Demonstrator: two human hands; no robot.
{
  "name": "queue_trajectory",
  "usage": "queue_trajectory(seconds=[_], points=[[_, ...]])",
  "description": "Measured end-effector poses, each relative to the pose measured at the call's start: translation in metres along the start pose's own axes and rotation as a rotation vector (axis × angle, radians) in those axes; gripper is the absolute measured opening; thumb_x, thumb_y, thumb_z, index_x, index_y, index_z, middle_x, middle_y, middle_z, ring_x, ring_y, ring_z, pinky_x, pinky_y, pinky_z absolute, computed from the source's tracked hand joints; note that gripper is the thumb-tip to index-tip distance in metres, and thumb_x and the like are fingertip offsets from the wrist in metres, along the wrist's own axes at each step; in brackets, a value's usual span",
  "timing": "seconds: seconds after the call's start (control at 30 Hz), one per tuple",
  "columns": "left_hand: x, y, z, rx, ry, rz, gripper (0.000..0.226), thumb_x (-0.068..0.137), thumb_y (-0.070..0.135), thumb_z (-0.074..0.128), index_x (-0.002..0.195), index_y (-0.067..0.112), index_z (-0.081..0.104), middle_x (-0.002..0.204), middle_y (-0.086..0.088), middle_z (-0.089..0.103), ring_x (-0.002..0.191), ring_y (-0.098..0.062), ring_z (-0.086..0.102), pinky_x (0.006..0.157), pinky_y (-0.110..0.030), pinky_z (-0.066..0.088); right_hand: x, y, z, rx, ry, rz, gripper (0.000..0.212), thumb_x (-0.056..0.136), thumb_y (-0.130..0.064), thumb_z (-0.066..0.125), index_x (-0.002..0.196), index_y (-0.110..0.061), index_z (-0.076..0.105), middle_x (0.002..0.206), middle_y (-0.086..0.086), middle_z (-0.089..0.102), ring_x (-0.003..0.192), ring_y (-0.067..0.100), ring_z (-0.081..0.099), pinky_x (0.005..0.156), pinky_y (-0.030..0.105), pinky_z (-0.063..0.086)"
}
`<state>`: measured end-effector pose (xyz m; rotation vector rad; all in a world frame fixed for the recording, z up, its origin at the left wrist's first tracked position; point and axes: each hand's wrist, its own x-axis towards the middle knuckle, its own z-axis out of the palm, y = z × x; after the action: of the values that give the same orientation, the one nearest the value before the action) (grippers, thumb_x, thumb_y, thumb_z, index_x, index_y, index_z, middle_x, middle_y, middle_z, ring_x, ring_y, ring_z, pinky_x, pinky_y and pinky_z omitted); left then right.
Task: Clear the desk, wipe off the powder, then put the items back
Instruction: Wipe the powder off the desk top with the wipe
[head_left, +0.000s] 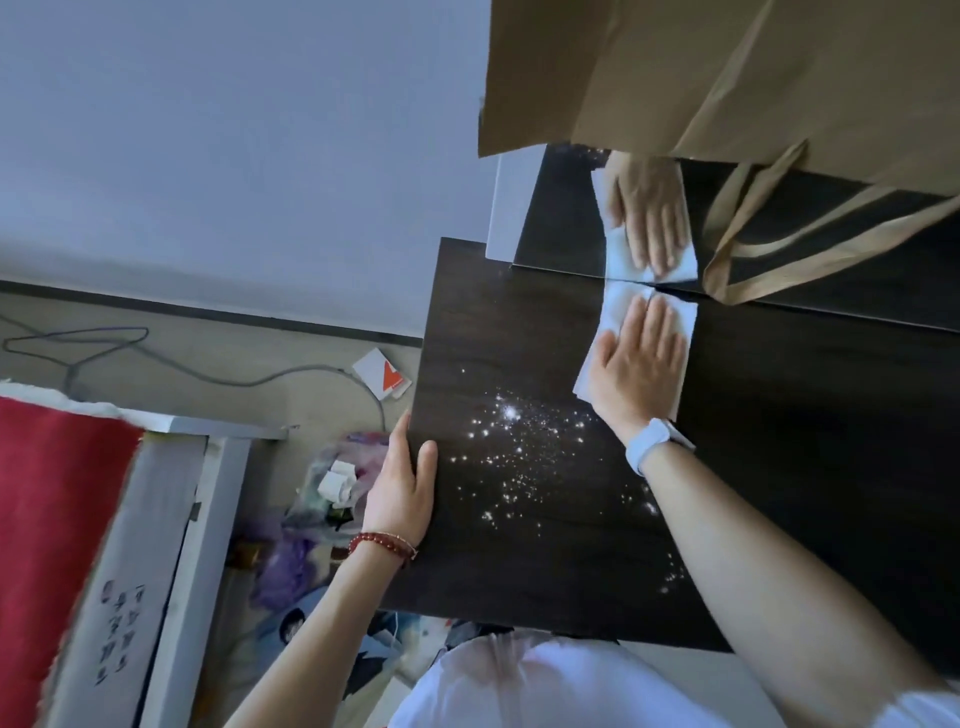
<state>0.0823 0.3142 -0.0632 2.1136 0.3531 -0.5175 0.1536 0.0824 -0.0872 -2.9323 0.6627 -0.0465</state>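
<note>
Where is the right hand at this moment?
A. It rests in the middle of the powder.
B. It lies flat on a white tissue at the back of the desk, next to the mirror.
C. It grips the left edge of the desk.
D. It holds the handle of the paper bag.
B: the right hand presses flat on the white tissue by the mirror, while the powder lies nearer and the left hand grips the desk edge.

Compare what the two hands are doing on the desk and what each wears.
The right hand lies flat, pressing a white wipe onto the desk by the mirror; the left hand holds the desk's left edge. The right wrist wears a white band, the left a red bead bracelet. Both arms are bare.
</note>
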Motion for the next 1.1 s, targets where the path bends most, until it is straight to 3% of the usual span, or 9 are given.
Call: queue_trajectory(seconds=[0.1,0.2,0.33,0.47,0.6,0.73,0.87,0.97,1.1], points=[[0.003,-0.008,-0.001,-0.018,-0.049,-0.005,0.048,0.096,0.030,0.034,0.142,0.024,0.019,0.138,-0.005,0.045,0.121,-0.027,0.048,0.092,-0.030,0.035,0.000,-0.042,0.003,0.062,-0.028,0.054,0.057,0.092,-0.028,0.023,0.142,0.000,0.020,0.150,0.020,0.023,0.139,0.032,0.018,0.114,0.045,0.013],[0.007,-0.014,-0.002,0.002,-0.092,0.017,0.049,0.096,0.032,0.032,0.142,0.027,0.016,0.142,-0.002,0.041,0.124,-0.026,0.045,0.098,-0.034,0.035,-0.009,-0.096,0.011,0.061,-0.069,-0.103,0.064,0.087,-0.033,0.012,0.141,-0.001,0.022,0.149,0.019,0.026,0.139,0.031,0.021,0.113,0.044,0.015],[0.012,-0.025,-0.008,-0.040,-0.174,0.044,0.053,0.095,0.039,0.032,0.143,0.031,0.013,0.147,0.005,0.034,0.133,-0.017,0.034,0.108,-0.033,0.029,-0.013,-0.135,0.021,-0.028,-0.117,-0.415,0.060,0.091,-0.034,0.013,0.144,-0.007,0.016,0.153,0.012,0.020,0.141,0.027,0.015,0.115,0.041,0.012],[0.011,-0.038,-0.017,-0.055,-0.257,0.064,0.050,0.097,0.032,0.032,0.143,0.033,0.012,0.146,0.006,0.034,0.133,-0.013,0.033,0.110,-0.030,0.027,0.014,-0.121,0.018,-0.115,-0.149,-0.647,0.062,0.090,-0.036,0.005,0.144,-0.007,0.014,0.153,0.011,0.017,0.141,0.026,0.013,0.116,0.040,0.006],[0.005,-0.049,-0.024,-0.135,-0.253,0.045,0.046,0.096,0.031,0.037,0.140,0.031,0.025,0.127,0.009,0.045,0.122,-0.007,0.040,0.106,-0.026,0.030,-0.015,-0.109,0.016,-0.080,-0.195,-0.755,0.057,0.093,-0.035,0.010,0.146,-0.014,0.009,0.155,0.007,0.010,0.143,0.023,0.005,0.114,0.037,-0.005],[-0.004,-0.054,-0.031,-0.339,-0.136,-0.044,0.031,0.095,0.025,0.041,0.122,0.016,0.053,0.114,-0.003,0.061,0.113,-0.021,0.054,0.103,-0.041,0.040,-0.105,-0.081,0.010,0.006,-0.200,-0.966,0.054,0.092,-0.030,0.026,0.144,-0.015,0.024,0.151,0.007,0.025,0.140,0.025,0.017,0.112,0.043,0.011],[-0.011,-0.055,-0.031,-0.382,-0.070,-0.074,0.034,0.096,0.024,0.040,0.126,0.010,0.050,0.121,-0.012,0.058,0.114,-0.021,0.052,0.103,-0.043,0.039,-0.155,-0.052,-0.002,-0.033,-0.228,-1.151,0.053,0.093,-0.035,0.029,0.144,-0.020,0.022,0.151,0.003,0.025,0.141,0.021,0.017,0.112,0.040,0.013],[-0.014,-0.052,-0.020,-0.287,-0.081,-0.040,0.038,0.096,0.020,0.038,0.132,0.010,0.043,0.133,-0.011,0.050,0.126,-0.020,0.044,0.110,-0.040,0.031,-0.126,-0.035,0.000,-0.026,-0.235,-1.128,0.052,0.092,-0.033,0.032,0.142,-0.021,0.027,0.149,0.004,0.031,0.139,0.021,0.018,0.112,0.041,0.015],[-0.024,-0.049,-0.008,-0.233,-0.172,0.025,0.048,0.096,0.028,0.037,0.142,0.017,0.025,0.146,-0.003,0.035,0.135,-0.015,0.030,0.116,-0.038,0.022,-0.063,-0.043,0.006,-0.047,-0.118,-0.758,0.052,0.091,-0.031,0.029,0.141,-0.015,0.031,0.147,0.011,0.034,0.137,0.030,0.028,0.113,0.044,0.015]])
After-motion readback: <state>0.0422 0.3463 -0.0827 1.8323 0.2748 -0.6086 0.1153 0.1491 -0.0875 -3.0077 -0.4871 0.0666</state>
